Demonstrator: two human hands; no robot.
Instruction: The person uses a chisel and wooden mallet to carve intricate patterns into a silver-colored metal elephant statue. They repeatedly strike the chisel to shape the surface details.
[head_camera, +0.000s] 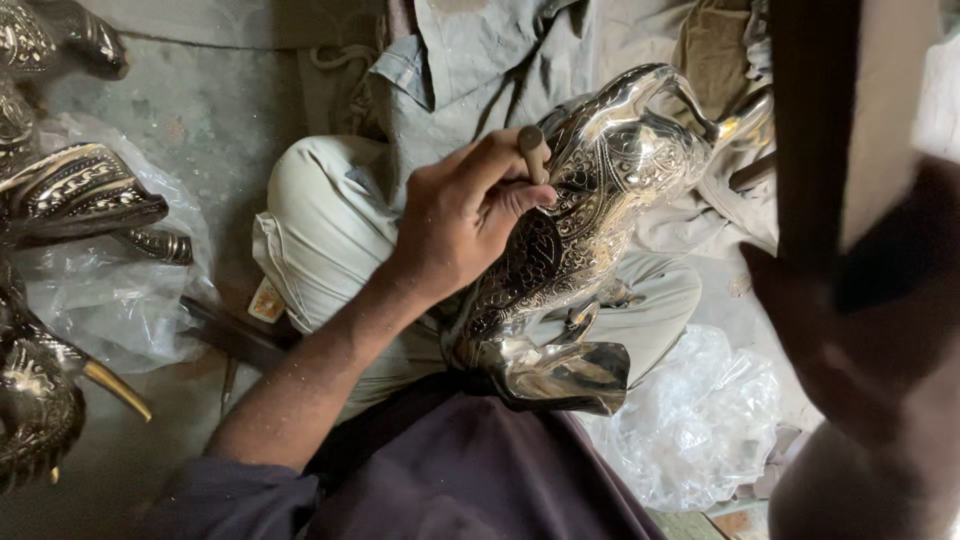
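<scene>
A shiny silver metal figure (590, 200) with fine engraved patterns lies tilted across my lap, its base (560, 375) toward me. My left hand (460, 215) is closed around a short metal chisel (533, 150) whose tip presses on the figure's dark engraved side. My right hand (860, 330) is close to the camera at the right and blurred. It grips a dark straight handle (812, 130) that runs up out of view; its head is hidden.
Several dark engraved metal figures (75, 195) lie at the left on clear plastic sheet (110, 290), one with a brass-coloured point (115, 388). Crumpled clear plastic (690, 420) sits at the lower right. Grey cloth (480, 60) and a concrete floor (190, 110) lie beyond my knees.
</scene>
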